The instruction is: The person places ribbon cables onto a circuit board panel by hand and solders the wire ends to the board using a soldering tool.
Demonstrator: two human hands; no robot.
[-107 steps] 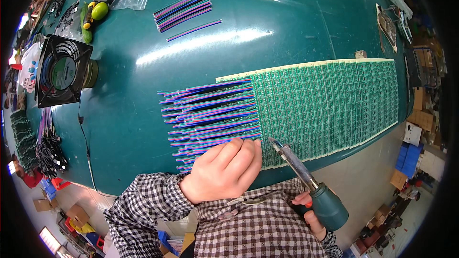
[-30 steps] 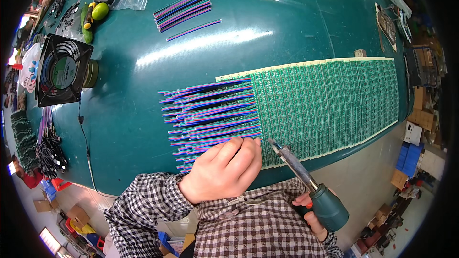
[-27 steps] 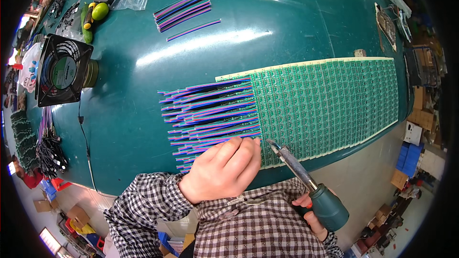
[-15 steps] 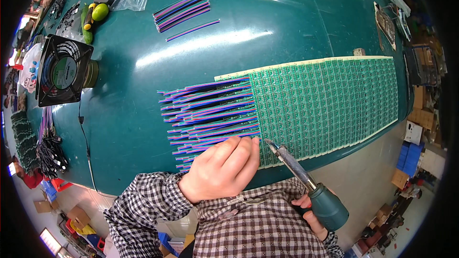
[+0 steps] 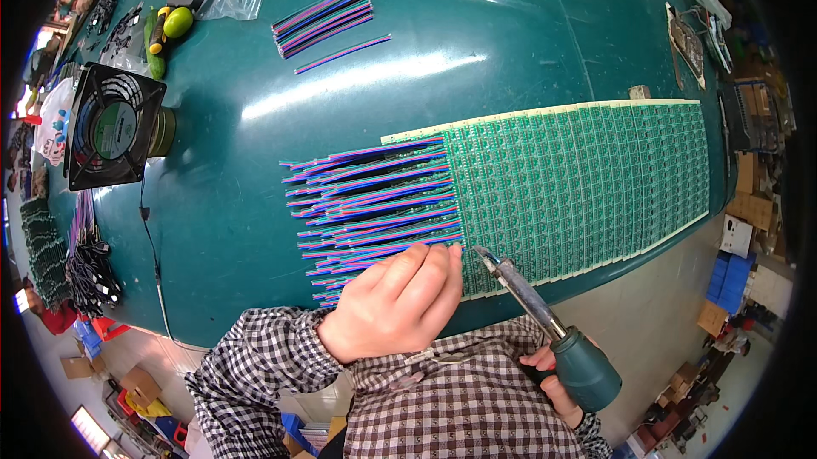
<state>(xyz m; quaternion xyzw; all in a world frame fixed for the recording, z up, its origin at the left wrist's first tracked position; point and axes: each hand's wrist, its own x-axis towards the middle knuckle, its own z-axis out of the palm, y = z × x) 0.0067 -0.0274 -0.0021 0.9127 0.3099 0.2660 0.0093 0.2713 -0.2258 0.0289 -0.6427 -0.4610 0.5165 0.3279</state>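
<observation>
My left hand (image 5: pixel 396 302) is closed in a pinch at the near left part of the circuit board panels (image 5: pixel 579 187). Its fingertips press on the end of a striped wire ribbon at the boards' left edge; the rest of that ribbon is mostly hidden under the hand. Rows of pink, blue and black wire ribbons (image 5: pixel 374 204) stick out leftward from that edge. In my right hand (image 5: pixel 562 398) is a soldering iron (image 5: pixel 532 302) with a dark green handle. Its tip points up and left, just right of my left fingertips, over the boards.
A bundle of ribbons (image 5: pixel 323 21) and a single ribbon (image 5: pixel 343 54) lie farther back on the green table (image 5: pixel 511 51). At left stands a black fan (image 5: pixel 115 125), its cord (image 5: pixel 156 263) running forward. Behind it are a green fruit (image 5: pixel 178 22) and a cucumber (image 5: pixel 154 51).
The soldering iron has shifted very slightly to the right, its tip a little farther from my left fingertips. My left hand stays in place.
</observation>
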